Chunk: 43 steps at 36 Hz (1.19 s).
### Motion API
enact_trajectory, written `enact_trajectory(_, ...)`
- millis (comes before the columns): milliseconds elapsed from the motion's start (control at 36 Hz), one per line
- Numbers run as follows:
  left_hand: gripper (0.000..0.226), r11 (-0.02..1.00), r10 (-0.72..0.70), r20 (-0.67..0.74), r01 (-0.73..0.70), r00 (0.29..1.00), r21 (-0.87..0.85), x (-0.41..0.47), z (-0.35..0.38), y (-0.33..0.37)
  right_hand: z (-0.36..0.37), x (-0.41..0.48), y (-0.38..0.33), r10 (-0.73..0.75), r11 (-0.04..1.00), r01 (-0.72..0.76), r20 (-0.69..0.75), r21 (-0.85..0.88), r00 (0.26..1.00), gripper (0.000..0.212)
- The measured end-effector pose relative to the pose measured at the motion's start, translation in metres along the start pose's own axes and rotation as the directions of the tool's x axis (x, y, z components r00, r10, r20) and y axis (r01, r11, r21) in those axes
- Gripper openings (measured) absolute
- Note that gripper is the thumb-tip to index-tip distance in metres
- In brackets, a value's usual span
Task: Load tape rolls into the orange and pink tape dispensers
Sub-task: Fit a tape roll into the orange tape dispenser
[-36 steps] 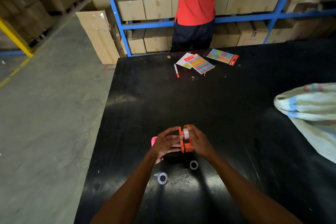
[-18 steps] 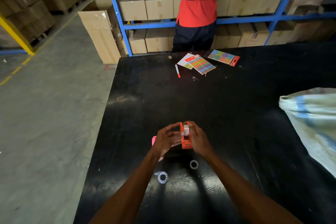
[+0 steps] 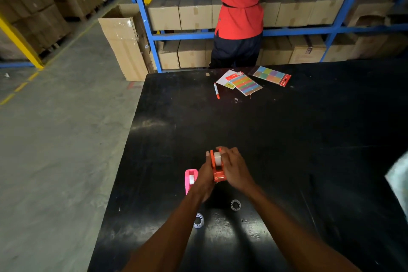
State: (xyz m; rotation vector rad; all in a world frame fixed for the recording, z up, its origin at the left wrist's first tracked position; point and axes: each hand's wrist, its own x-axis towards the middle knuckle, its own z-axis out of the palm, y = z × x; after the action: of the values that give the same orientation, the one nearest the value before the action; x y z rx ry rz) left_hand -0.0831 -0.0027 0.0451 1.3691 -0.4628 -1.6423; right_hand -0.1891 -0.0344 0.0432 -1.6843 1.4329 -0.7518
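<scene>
The orange tape dispenser [image 3: 218, 172] is held between both hands over the black table [image 3: 287, 139], with a white tape roll [image 3: 217, 158] seated in it. My left hand [image 3: 204, 180] grips its left side and my right hand [image 3: 235, 168] its right side, fingers over the top. The pink tape dispenser [image 3: 190, 180] lies on the table just left of my left hand, with a white roll inside it. Two small clear ring cores [image 3: 235, 204] [image 3: 199, 221] lie on the table nearer to me.
A pen [image 3: 216, 90] and colourful sticker packs [image 3: 246, 84] [image 3: 272, 75] lie at the table's far edge. A person in a red shirt [image 3: 239, 6] stands behind it at blue shelving with cardboard boxes. A pale sack [image 3: 399, 181] shows at the right edge. The table's left edge drops to the concrete floor.
My left hand has shifted along the orange dispenser, uncovering the pink dispenser on its left. The orange dispenser stays in both hands. The view has tilted and the sack slid right.
</scene>
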Motion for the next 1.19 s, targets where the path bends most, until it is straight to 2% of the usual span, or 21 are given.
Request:
enact_trajectory(56,0.057,0.997,-0.022,0.011,0.022,1.0,-0.068,0.0,0.0,-0.001,0.002,-0.002,-0.002,0.002,0.99,-0.003,-0.009,-0.138,1.0,0.039)
enact_trajectory(139,0.064,0.995,-0.029,0.01,0.03,1.0,-0.096,0.001,-0.005,-0.002,-0.005,-0.003,-0.002,-0.093,0.921,0.073,-0.034,-0.383,0.995,0.04)
enact_trajectory(222,0.065,0.992,-0.026,0.009,0.027,1.0,-0.119,0.003,-0.01,-0.003,-0.012,-0.001,0.0,-0.161,0.882,0.141,-0.006,-0.449,0.987,0.036)
enact_trajectory(306,0.058,0.988,-0.012,0.005,0.013,1.0,-0.156,0.005,-0.013,-0.003,-0.016,0.003,-0.001,-0.189,0.881,0.196,0.058,-0.431,0.98,0.032)
enact_trajectory(472,0.049,0.992,-0.018,-0.034,0.014,0.999,-0.124,0.004,-0.013,0.001,-0.022,0.007,-0.004,-0.16,0.895,0.189,0.105,-0.404,0.982,0.03)
enact_trajectory(694,0.057,0.992,0.006,-0.06,-0.014,0.998,-0.125,0.001,-0.011,0.003,-0.023,0.005,-0.009,-0.142,0.905,0.173,0.106,-0.389,0.984,0.032)
enact_trajectory(833,0.056,0.953,-0.068,0.094,0.093,0.993,-0.289,-0.009,-0.012,0.013,-0.022,0.008,-0.015,-0.124,0.935,0.131,0.041,-0.331,0.991,0.028)
enact_trajectory(889,0.053,0.943,-0.062,0.084,0.085,0.995,-0.321,-0.01,-0.012,0.015,-0.024,0.009,-0.017,-0.146,0.943,0.13,-0.031,-0.307,0.989,0.022)
enact_trajectory(944,0.052,0.936,-0.059,0.014,0.06,0.998,-0.348,-0.008,-0.014,0.016,-0.029,0.009,-0.021,-0.216,0.95,0.191,-0.078,-0.247,0.973,0.016)
enact_trajectory(972,0.053,0.932,-0.057,-0.015,0.048,0.998,-0.359,-0.007,-0.015,0.016,-0.031,0.008,-0.022,-0.264,0.949,0.248,-0.056,-0.196,0.963,0.013)
enact_trajectory(1028,0.05,0.938,-0.048,-0.056,0.026,0.997,-0.346,-0.006,-0.018,0.017,-0.033,0.003,-0.026,-0.348,0.927,0.356,0.082,-0.118,0.934,0.011)
enact_trajectory(1111,0.048,0.951,-0.038,-0.094,0.007,0.995,-0.31,-0.003,-0.021,0.015,-0.031,-0.005,-0.027,-0.396,0.868,0.454,0.273,-0.2,0.877,0.025)
enact_trajectory(1194,0.052,0.947,-0.053,-0.101,0.018,0.993,-0.322,-0.003,-0.021,0.015,-0.023,-0.013,-0.022,-0.396,0.821,0.492,0.331,-0.289,0.856,0.033)
